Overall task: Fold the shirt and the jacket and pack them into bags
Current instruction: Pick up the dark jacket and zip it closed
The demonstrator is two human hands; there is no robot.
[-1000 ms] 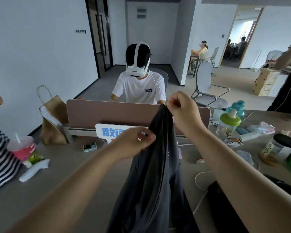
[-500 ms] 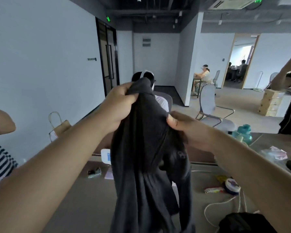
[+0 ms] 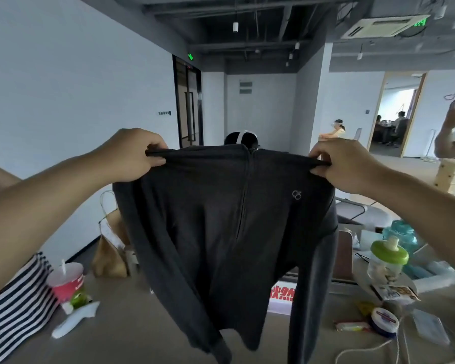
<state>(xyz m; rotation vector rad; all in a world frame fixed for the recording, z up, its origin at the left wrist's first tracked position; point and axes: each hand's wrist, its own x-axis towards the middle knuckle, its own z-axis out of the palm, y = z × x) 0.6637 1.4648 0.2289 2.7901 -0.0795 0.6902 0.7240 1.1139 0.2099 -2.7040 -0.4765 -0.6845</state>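
A dark grey zip jacket (image 3: pixel 229 219) hangs spread out in the air in front of me, front side facing me, with a small logo on its chest. My left hand (image 3: pixel 134 156) grips its left shoulder and my right hand (image 3: pixel 339 164) grips its right shoulder. Both sleeves dangle down, and the hem hangs just above the grey table (image 3: pixel 132 334). A brown paper bag (image 3: pixel 111 248) with white handles stands behind the jacket's left edge, partly hidden. No shirt can be made out.
A pink cup with a straw (image 3: pixel 67 281), a white controller (image 3: pixel 74 320) and a striped sleeve (image 3: pixel 13 306) lie at the left. Bottles (image 3: pixel 389 261), a round tin (image 3: pixel 385 321), packets and a white cable (image 3: pixel 373 349) crowd the right. A person in a headset (image 3: pixel 243 139) sits behind the divider.
The jacket was bunched between my hands close together. My hands rose and moved apart to its shoulders, so it now hangs spread wide. My view tilted upward.
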